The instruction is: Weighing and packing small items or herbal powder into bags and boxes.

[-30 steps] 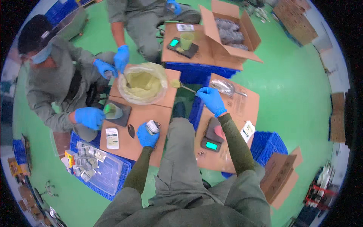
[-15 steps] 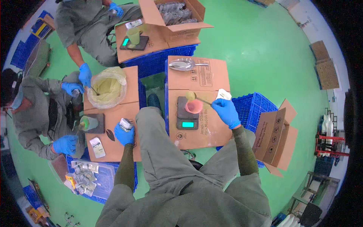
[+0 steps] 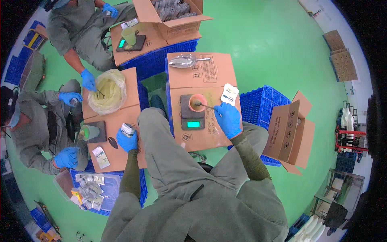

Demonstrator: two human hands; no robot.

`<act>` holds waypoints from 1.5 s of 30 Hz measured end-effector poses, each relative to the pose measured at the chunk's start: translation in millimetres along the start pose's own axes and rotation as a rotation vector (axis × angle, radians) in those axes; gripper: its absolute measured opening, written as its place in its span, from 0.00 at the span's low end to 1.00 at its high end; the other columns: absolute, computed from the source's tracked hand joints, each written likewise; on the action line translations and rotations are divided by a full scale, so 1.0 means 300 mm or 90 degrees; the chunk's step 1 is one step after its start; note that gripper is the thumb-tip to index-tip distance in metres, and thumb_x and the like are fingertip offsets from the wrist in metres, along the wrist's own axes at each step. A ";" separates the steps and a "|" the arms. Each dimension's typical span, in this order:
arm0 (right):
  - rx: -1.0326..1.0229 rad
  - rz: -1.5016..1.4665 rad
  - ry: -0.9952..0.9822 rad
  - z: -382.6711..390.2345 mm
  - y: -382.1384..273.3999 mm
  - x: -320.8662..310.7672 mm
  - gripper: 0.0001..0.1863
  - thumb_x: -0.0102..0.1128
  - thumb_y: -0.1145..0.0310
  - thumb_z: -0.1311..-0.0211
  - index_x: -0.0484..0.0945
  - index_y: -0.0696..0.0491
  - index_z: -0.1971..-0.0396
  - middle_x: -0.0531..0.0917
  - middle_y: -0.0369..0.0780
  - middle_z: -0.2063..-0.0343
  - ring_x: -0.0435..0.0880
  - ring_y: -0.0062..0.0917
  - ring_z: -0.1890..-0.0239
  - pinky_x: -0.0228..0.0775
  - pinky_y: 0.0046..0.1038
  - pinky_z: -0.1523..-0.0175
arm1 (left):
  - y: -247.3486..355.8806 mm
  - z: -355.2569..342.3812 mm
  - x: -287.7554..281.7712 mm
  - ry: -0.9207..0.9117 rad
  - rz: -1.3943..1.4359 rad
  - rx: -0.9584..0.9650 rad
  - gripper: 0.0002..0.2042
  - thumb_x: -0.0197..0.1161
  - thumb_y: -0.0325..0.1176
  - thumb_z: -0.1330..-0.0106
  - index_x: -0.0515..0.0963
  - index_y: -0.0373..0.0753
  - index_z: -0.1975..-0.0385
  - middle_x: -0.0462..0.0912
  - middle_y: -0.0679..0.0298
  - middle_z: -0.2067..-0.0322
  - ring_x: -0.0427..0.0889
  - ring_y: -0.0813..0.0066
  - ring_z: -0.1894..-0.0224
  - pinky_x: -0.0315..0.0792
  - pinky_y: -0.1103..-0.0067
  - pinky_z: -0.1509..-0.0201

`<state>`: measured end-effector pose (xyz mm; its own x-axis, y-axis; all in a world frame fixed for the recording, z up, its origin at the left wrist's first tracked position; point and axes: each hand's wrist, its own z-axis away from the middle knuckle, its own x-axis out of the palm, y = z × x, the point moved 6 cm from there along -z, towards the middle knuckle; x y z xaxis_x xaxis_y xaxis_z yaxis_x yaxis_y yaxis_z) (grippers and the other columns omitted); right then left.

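My gloved right hand grips a long-handled spoon, its tip inside a pink cup on a dark scale with a lit green display. A white label sheet is just beside that hand. At left, over the cardboard-covered stand, my gloved left hand is closed on a small silver-and-white pouch. Further left are a bag of pale yellow powder and a co-worker's green cup on another scale. A metal scoop lies beyond the pink cup.
Two co-workers in blue gloves sit left and back-left. An open carton of grey packets is at the back. Blue crates bear an open box at right. A plastic tub of pouches is at lower left.
My right hand has carried the spoon with powder from near the bag down into the pink cup. The view has shifted. A co-worker's lower hand has moved back from the green cup.
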<state>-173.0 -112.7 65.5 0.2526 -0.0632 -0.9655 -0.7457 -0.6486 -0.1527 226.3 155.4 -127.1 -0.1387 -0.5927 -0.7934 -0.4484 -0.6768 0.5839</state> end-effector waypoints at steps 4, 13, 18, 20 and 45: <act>0.040 0.022 -0.018 -0.014 0.001 -0.051 0.04 0.66 0.66 0.41 0.84 0.48 0.69 0.79 0.40 0.75 0.81 0.35 0.69 0.71 0.36 0.66 | -0.046 -0.002 0.025 -0.006 0.018 0.035 0.29 0.79 0.45 0.55 0.77 0.37 0.56 0.81 0.50 0.60 0.79 0.47 0.54 0.73 0.58 0.50; 0.147 -0.222 0.074 -0.079 0.035 -0.247 0.05 0.67 0.64 0.42 0.85 0.48 0.69 0.85 0.41 0.73 0.85 0.37 0.72 0.76 0.34 0.67 | -0.040 -0.005 0.014 -0.030 -0.024 -0.018 0.30 0.79 0.46 0.57 0.77 0.38 0.54 0.82 0.50 0.59 0.80 0.47 0.53 0.73 0.57 0.50; 0.158 -0.246 0.050 -0.114 -0.020 -0.257 0.06 0.67 0.65 0.41 0.85 0.50 0.68 0.86 0.41 0.72 0.86 0.34 0.72 0.77 0.32 0.65 | 0.031 -0.002 -0.023 -0.056 -0.021 -0.045 0.28 0.78 0.45 0.56 0.78 0.39 0.57 0.82 0.50 0.60 0.80 0.48 0.54 0.74 0.57 0.52; 0.136 -0.259 0.054 -0.129 -0.054 -0.257 0.06 0.67 0.65 0.41 0.85 0.50 0.67 0.86 0.41 0.72 0.86 0.33 0.72 0.77 0.31 0.65 | 0.046 0.000 -0.041 -0.044 -0.036 -0.035 0.26 0.78 0.45 0.56 0.79 0.39 0.58 0.82 0.50 0.62 0.81 0.48 0.56 0.74 0.57 0.53; -0.086 -0.412 0.025 -0.409 -0.676 0.132 0.06 0.62 0.68 0.37 0.83 0.52 0.63 0.84 0.45 0.67 0.84 0.40 0.69 0.75 0.36 0.63 | 0.100 0.025 -0.078 0.039 -0.042 0.027 0.22 0.76 0.44 0.54 0.79 0.38 0.63 0.83 0.52 0.65 0.80 0.48 0.57 0.73 0.59 0.54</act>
<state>63.9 -76.9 84.0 0.6479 0.3454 -0.6788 -0.3525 -0.6541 -0.6693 209.4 152.1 -92.2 -0.0543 -0.5743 -0.8168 -0.4913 -0.6968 0.5226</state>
